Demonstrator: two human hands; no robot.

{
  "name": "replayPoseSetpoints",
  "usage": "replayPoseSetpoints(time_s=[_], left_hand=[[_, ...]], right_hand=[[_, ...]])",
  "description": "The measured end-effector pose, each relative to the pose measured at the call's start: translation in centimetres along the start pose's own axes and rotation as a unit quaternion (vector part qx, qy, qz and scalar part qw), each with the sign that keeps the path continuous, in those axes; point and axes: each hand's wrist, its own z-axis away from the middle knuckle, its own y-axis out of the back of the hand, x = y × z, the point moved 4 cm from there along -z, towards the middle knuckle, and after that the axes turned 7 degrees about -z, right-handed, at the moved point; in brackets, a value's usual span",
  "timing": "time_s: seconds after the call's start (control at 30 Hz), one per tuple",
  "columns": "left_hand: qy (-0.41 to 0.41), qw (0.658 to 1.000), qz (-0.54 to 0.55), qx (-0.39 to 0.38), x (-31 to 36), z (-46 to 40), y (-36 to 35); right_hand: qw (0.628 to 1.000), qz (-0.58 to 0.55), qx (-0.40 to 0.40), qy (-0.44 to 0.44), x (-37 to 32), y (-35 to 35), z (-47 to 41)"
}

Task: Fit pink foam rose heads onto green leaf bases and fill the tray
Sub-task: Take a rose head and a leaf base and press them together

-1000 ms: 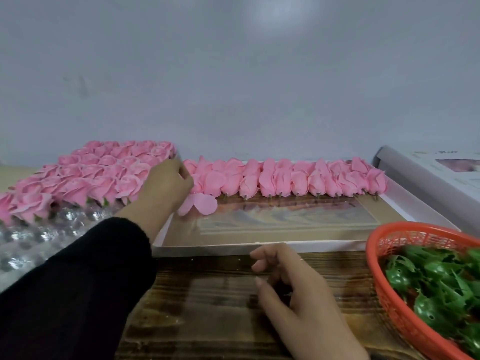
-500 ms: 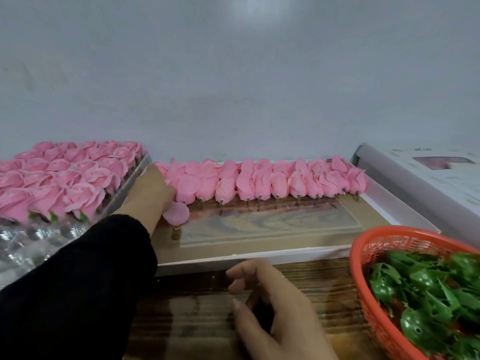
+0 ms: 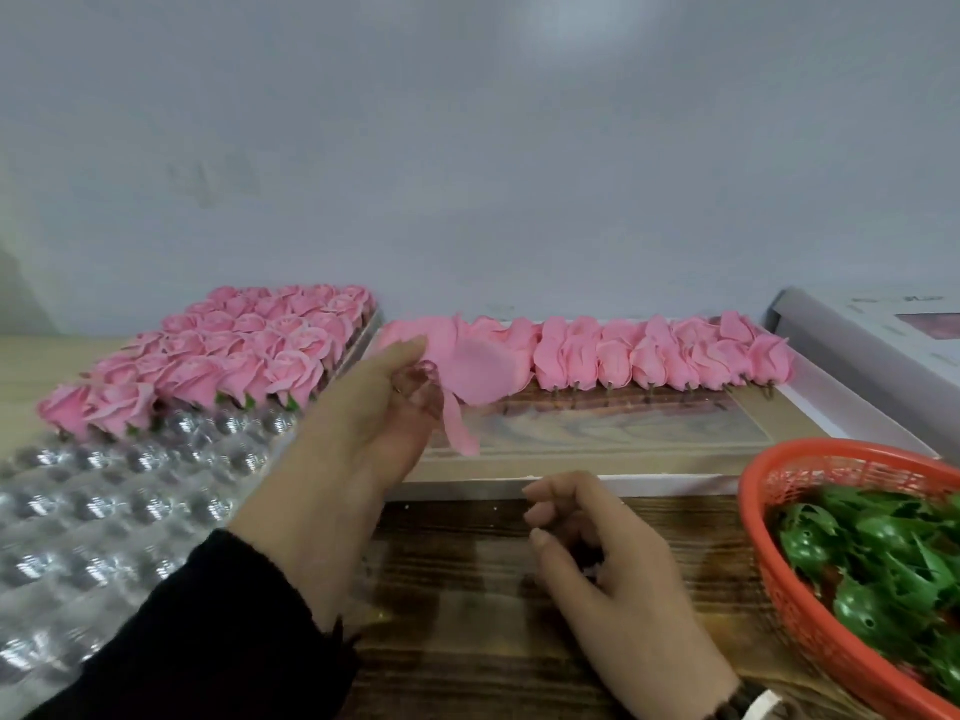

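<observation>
My left hand (image 3: 358, 439) pinches a loose pink foam rose head (image 3: 478, 371) at the left end of a row of rose heads (image 3: 649, 361) lying in a shallow white box (image 3: 571, 485). The clear plastic tray (image 3: 104, 511) at the left holds several finished roses (image 3: 249, 350) in its far rows; its near cups are bare. Green leaf bases (image 3: 883, 558) fill an orange basket (image 3: 769, 563) at the right. My right hand (image 3: 613, 579) rests on the wooden table with fingers curled over something dark that I cannot make out.
A white carton (image 3: 883, 345) lies at the far right behind the basket. A grey wall stands close behind the tray and the box. Wooden table surface (image 3: 467, 615) shows between my two hands.
My left hand has drawn back from the row's left end with a rose head and lifted it slightly toward me. My right hand has stayed in place on the table.
</observation>
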Motion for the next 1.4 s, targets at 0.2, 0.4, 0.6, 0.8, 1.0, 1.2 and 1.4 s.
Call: replayPoseSetpoints(time_s=[0.2, 0.4, 0.6, 0.8, 1.0, 1.2, 1.4], left_hand=[[0.095, 0.992, 0.023, -0.076, -3.5, 9.1, 0.2], [0.13, 0.98, 0.09, -0.12, -6.2, 10.7, 0.3], [0.125, 0.986, 0.066, -0.092, -6.4, 9.9, 0.6], [0.097, 0.993, 0.016, -0.064, -7.0, 9.6, 0.6], [0.045, 0.996, -0.054, -0.051, -7.4, 8.8, 0.7], [0.009, 0.994, -0.104, -0.038, -7.3, 8.7, 0.3], [0.016, 0.976, -0.21, -0.047, -9.1, 9.8, -0.3]], right_hand=[[0.997, -0.003, 0.051, 0.058, -1.4, 0.3, 0.6], [0.992, -0.006, 0.052, 0.114, -3.1, 0.3, 1.3], [0.992, 0.027, 0.022, 0.125, -3.1, 0.0, 1.4], [0.984, 0.083, 0.036, 0.152, -2.9, 0.0, 1.0], [0.991, 0.075, 0.055, 0.1, -2.2, 0.0, 0.7], [0.985, -0.094, 0.147, -0.005, -0.8, 1.7, 0.1], [0.966, -0.161, 0.194, -0.054, -0.1, 2.5, 0.1]])
